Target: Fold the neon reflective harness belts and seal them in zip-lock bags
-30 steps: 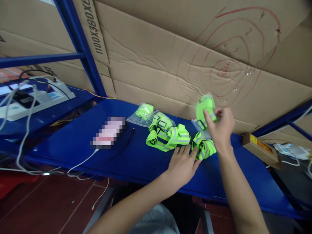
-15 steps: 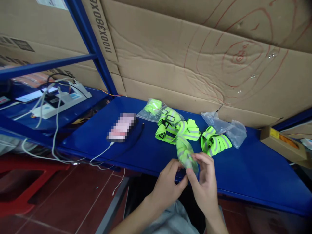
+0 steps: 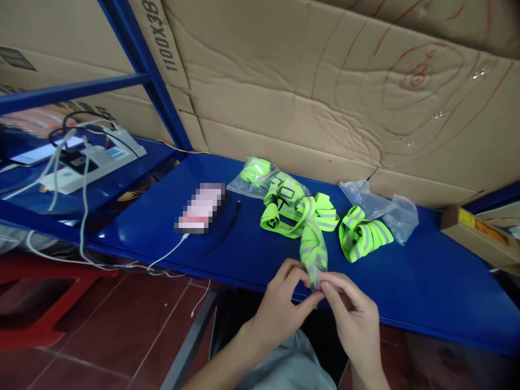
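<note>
Near the shelf's front edge, my left hand [image 3: 286,295] and my right hand [image 3: 351,311] both pinch the near end of a clear plastic bag [image 3: 313,262]. Fluorescent yellow-green strap with a grey reflective stripe fills the bag. From its far end the strap runs out to a loose heap of reflective strap [image 3: 292,216] with dark lettering. To the right lies another bundle of reflective strap [image 3: 363,235], outside any bag. A bagged roll of the same strap [image 3: 255,172] rests behind the heap.
Crumpled clear bags [image 3: 384,208] lie at the back right, near a small cardboard box [image 3: 479,238]. A phone [image 3: 201,208] on a white cable lies at left. Beyond the blue post [image 3: 146,76] is a power strip [image 3: 93,162] with tangled cables. Cardboard [image 3: 260,97] backs the blue shelf [image 3: 426,287].
My right hand has moved down from the bag's side to its near end, beside my left hand. The bag's end is now gathered narrower between the fingers. The view has shifted slightly.
</note>
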Action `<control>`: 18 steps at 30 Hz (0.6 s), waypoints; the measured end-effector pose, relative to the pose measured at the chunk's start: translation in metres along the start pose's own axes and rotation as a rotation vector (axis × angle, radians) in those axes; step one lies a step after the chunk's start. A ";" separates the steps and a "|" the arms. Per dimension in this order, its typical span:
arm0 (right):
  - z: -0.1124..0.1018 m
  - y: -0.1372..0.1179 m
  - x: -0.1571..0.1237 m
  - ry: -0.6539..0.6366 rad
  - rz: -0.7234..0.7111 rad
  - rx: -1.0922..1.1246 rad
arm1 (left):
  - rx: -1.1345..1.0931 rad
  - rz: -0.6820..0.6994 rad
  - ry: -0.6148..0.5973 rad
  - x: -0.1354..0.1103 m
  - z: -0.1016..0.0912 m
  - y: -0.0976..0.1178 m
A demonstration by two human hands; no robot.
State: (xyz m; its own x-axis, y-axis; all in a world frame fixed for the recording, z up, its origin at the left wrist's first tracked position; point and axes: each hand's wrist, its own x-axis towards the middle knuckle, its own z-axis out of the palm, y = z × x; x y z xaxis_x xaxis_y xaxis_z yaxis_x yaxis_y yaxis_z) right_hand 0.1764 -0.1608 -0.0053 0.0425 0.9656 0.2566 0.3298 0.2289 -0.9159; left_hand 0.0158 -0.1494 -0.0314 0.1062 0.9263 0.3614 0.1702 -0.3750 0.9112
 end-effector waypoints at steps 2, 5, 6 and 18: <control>-0.001 0.000 -0.001 -0.029 -0.058 -0.037 | -0.018 -0.003 0.010 0.002 -0.001 0.000; -0.004 0.001 -0.001 -0.057 -0.146 -0.118 | -0.090 -0.036 -0.041 0.003 -0.002 -0.001; -0.005 0.001 -0.001 -0.071 -0.177 -0.164 | -0.130 -0.060 -0.051 0.004 -0.002 -0.001; -0.008 -0.004 -0.008 -0.113 -0.379 -0.394 | -0.732 -0.506 0.014 0.006 -0.001 -0.004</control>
State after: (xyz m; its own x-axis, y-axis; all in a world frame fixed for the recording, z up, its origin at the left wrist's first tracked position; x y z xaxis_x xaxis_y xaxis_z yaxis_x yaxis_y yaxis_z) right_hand 0.1824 -0.1702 -0.0008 -0.2421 0.8366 0.4914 0.6304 0.5206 -0.5758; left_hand 0.0147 -0.1423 -0.0327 0.1754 0.9771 -0.1204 -0.4754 0.1912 0.8587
